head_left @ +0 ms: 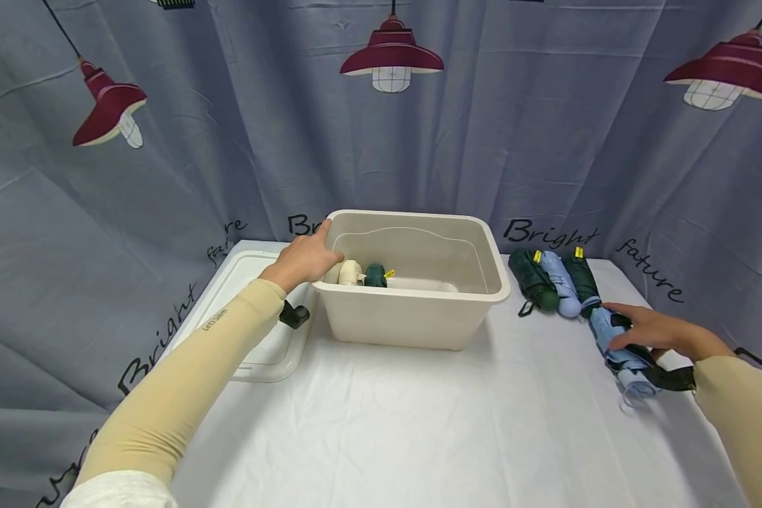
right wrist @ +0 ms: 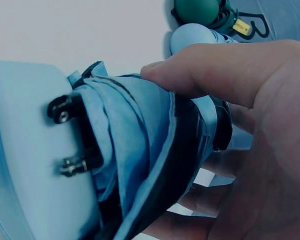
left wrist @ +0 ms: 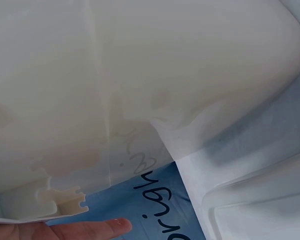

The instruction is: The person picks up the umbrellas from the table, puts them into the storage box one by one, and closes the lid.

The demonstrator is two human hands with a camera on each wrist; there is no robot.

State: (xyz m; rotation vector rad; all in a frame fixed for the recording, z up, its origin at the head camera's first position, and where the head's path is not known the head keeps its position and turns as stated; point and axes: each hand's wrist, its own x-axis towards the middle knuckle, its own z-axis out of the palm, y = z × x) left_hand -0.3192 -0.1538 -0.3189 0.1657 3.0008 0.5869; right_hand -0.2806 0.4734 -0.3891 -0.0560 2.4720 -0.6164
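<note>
At the left rim of a cream plastic bin, my left hand rests with the index finger straight and the thumb over the inside. In the left wrist view, a straight finger shows past the bin's edge. My right hand grips a light blue folded umbrella, thumb on one side and fingers around the other. The right wrist view shows its loose cloth folds, dark rib tips and pale end. Inside the bin lie a cream bundle and a dark green one with a yellow tag.
Beyond my right hand lie two dark green folded umbrellas and a light blue one between them. A white lid lies flat left of the bin on the white-covered table. A grey-blue curtain hangs behind.
</note>
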